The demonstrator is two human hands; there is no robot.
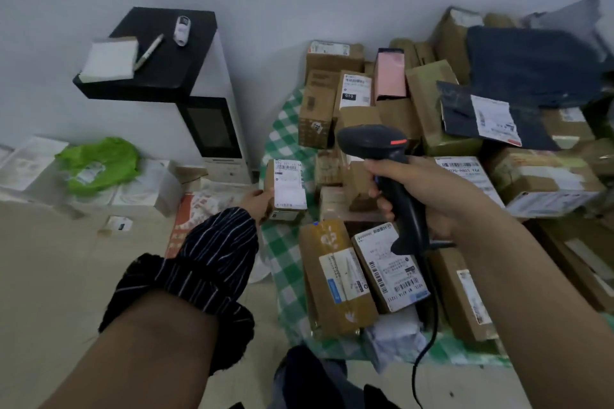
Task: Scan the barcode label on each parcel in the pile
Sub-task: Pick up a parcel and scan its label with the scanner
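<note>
Left hand (257,201) holds parcel (289,186) label-up, lengthwise away; right hand (422,189) grips scanner (373,140).

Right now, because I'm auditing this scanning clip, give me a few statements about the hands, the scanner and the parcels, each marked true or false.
1. The right hand holds the black barcode scanner by its handle. True.
2. The left hand holds a small brown parcel with its white label turned up toward the camera. True.
3. The scanner is cordless. False: a black cable runs down from its handle.
4. The pile of parcels lies on a plain red cloth. False: the cloth is green-and-white checked.
5. A pen lies on the black cabinet top. True.
</note>
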